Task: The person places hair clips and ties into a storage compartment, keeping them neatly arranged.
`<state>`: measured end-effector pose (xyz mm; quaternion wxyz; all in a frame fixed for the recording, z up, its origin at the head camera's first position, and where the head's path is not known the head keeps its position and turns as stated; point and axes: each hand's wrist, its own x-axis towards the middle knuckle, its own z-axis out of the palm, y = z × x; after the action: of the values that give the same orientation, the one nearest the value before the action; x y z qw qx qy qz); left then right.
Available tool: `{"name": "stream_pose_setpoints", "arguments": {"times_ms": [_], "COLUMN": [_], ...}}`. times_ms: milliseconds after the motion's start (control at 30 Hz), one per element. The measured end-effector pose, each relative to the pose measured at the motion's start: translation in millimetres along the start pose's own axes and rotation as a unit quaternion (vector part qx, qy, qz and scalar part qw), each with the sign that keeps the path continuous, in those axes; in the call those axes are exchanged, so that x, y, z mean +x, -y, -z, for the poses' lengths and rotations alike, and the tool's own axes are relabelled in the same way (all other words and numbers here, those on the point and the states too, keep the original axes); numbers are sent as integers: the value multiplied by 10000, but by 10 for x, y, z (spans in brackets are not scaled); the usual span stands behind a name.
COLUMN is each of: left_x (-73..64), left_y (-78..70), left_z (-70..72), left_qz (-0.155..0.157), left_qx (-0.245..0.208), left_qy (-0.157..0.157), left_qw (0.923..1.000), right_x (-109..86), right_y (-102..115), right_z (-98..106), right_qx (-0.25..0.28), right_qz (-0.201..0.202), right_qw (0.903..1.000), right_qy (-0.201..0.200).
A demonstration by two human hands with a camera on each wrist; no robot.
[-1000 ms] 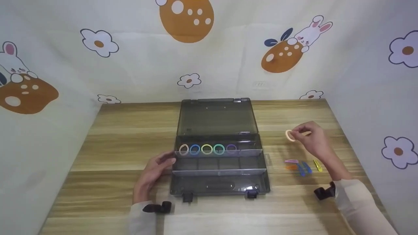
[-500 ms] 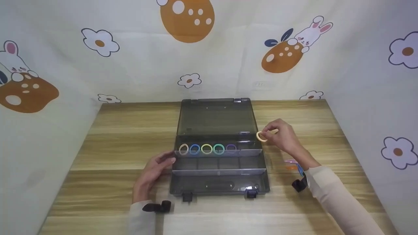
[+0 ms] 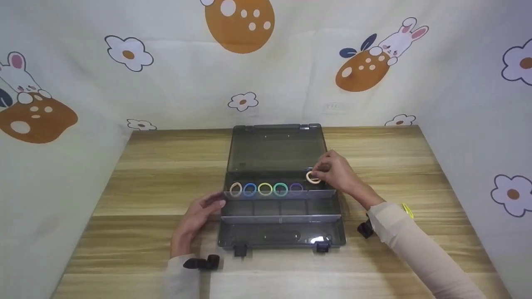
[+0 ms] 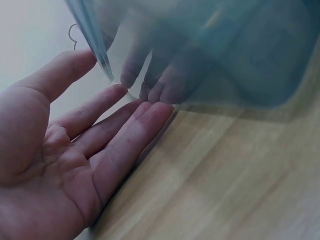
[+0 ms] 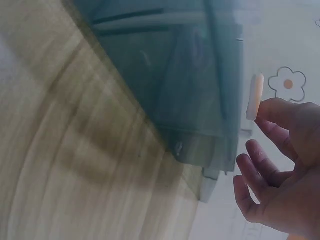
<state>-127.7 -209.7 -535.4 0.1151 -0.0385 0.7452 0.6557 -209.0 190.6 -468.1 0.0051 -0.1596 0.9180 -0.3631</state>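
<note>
My right hand (image 3: 343, 176) pinches a peach hair tie (image 3: 308, 179) between thumb and fingertips, above the right end of the back row in an open, dark see-through case (image 3: 276, 149). In the right wrist view the hair tie (image 5: 255, 97) appears edge-on above the case's wall. Along that back row stand several hair ties: peach, blue, yellow (image 3: 265, 183), green and purple. My left hand (image 3: 197, 218) rests at the case's left side. Its fingers are fairly straight, their tips touching the wall low down in the left wrist view.
A yellow hair clip (image 3: 407, 210) shows beyond my right sleeve (image 3: 415, 241), which hides the other clips. The case's lid leans back toward a patterned cloth (image 3: 178, 83). Two latches (image 3: 240, 250) stick out at its front, on the wooden table (image 3: 137, 199).
My right hand has carried the peach hair tie leftward from above the table to over the case's back row. My forearm now covers most clips. The left hand has stayed put.
</note>
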Motion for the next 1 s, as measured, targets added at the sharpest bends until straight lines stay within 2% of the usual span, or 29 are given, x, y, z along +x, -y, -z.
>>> {"name": "stream_pose_setpoints", "arguments": {"times_ms": [200,433,600,900,1000], "left_x": [-3,3,7,8,1], "left_y": [-18,-18,0,-6,-12], "left_z": [-11,-7,-14,-15,-12], "left_qz": [112,142,147,83,80], "left_qx": [70,93,112,48,-52], "left_qy": [-138,-185,-170,-136,-115], "left_qw": [9998,9997,9997,9999,9999], "right_x": [3,9,22,-8,-74], "right_y": [-61,-115,-125,-136,-131], "right_z": [-71,-107,-129,38,120], "right_qx": [-85,-560,-711,-108,63], "right_qz": [307,681,721,476,437], "right_qw": [9994,9956,9941,9974,9982], "right_qy": [166,320,397,522,416]}}
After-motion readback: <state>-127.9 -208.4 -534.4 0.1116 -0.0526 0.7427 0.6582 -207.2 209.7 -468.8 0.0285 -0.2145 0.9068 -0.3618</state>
